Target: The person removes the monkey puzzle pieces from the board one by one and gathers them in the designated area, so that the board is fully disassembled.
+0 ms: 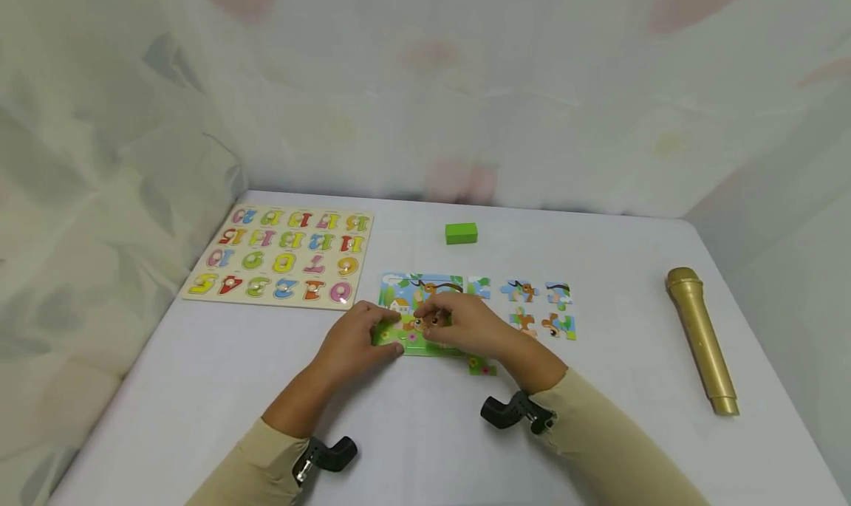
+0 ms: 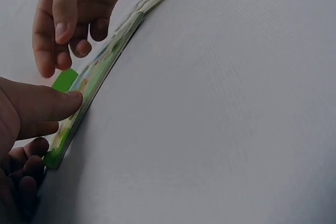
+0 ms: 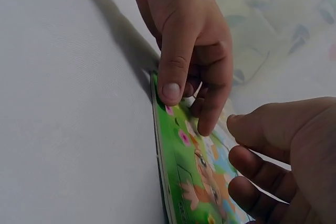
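A picture puzzle board (image 1: 435, 351) with a green border lies in front of me, showing a house, flowers and an animal's face. Across its left side rests my left hand (image 1: 355, 341), thumb on the near corner and index finger over the picture. My right hand (image 1: 470, 321) hovers above the board's right part with fingers loosely bent; nothing shows between thumb and fingers in the right wrist view. Loose jigsaw pieces lie to the right: a branch piece (image 1: 560, 292), a brown animal piece (image 1: 521, 291) and several others. A flowered green piece (image 1: 482, 366) is by the near right corner.
At the left back lies a number board (image 1: 269, 273) with several coloured numerals. Behind the puzzle sits a green block (image 1: 462, 233). A gold microphone-shaped stick (image 1: 703, 341) lies at the right. Fabric walls (image 1: 532, 122) stand behind and beside the white table (image 1: 419, 439).
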A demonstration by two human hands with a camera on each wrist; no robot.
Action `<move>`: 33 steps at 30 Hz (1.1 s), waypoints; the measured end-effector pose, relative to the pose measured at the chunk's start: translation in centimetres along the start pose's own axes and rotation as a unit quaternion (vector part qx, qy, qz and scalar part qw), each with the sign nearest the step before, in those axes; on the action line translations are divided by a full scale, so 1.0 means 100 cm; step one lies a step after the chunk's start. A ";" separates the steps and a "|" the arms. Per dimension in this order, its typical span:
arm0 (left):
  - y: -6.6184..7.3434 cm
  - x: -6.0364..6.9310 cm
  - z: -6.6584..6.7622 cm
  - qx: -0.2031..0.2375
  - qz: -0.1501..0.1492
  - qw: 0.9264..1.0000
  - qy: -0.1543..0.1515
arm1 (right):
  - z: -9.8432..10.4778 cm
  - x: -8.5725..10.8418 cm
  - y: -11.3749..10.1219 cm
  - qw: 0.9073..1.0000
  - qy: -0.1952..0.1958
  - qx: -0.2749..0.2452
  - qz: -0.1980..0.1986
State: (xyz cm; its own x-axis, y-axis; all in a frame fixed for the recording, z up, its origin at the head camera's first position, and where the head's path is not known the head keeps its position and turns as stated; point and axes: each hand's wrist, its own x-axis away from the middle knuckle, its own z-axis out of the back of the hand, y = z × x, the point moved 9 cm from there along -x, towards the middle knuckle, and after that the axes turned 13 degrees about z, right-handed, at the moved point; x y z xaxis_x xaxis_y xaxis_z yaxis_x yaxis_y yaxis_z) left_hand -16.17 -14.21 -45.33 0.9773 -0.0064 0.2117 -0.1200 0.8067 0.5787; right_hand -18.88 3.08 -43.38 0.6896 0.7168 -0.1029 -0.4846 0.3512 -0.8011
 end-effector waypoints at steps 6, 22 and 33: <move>0.001 -0.002 -0.003 0.004 -0.005 1.000 -0.006 | -0.004 -0.008 0.005 1.000 -0.011 0.010 -0.027; -0.001 -0.002 0.000 0.015 -0.001 1.000 -0.007 | -0.015 -0.017 0.004 0.995 -0.060 0.082 0.003; -0.001 -0.003 -0.002 0.015 -0.005 1.000 -0.006 | -0.016 -0.013 0.004 0.994 -0.076 0.079 0.003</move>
State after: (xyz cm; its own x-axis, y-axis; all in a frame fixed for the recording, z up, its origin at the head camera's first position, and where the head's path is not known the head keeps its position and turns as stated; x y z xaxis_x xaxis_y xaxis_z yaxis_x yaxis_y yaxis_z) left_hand -16.38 -14.13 -45.59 0.9765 -0.0218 0.2145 -0.1152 0.7884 0.6043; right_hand -19.12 1.33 -44.45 0.6024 0.7981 -0.0072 -0.5750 0.4277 -0.6975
